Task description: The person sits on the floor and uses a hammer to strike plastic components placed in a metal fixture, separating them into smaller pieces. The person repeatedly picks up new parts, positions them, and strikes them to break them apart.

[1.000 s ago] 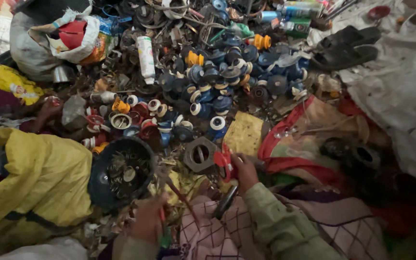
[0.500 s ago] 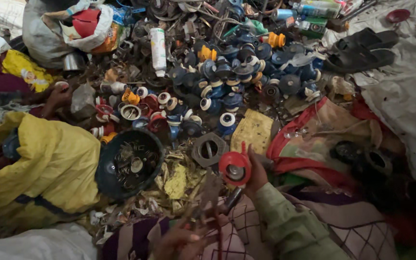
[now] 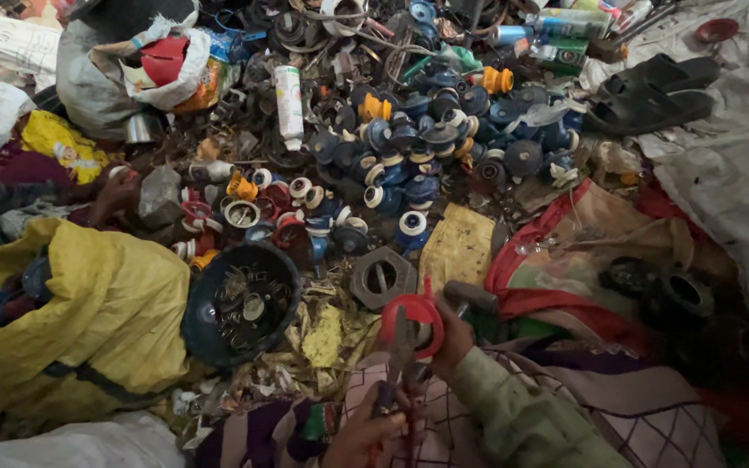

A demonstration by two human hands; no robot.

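Note:
My right hand [image 3: 454, 334] holds a round red plastic part [image 3: 413, 322] just above my lap. My left hand [image 3: 362, 433] grips pliers [image 3: 399, 360] by the handles, low in the frame, and their jaws reach up against the red part. A grey metal ring plate [image 3: 382, 277] lies on the ground just beyond the red part. A black bowl [image 3: 205, 321] with small metal pieces stands to the left of my hands.
A large heap of blue, orange and red round parts [image 3: 426, 147] covers the ground ahead. A white spray can [image 3: 288, 95] lies in it. Another person in yellow cloth [image 3: 71, 321] sits at left, their hand [image 3: 119, 191] near the heap. Black sandals [image 3: 652, 95] lie at upper right.
The red part has come lower and nearer to my lap. My left hand has brought the pliers up until the jaws meet it. The view has shifted slightly.

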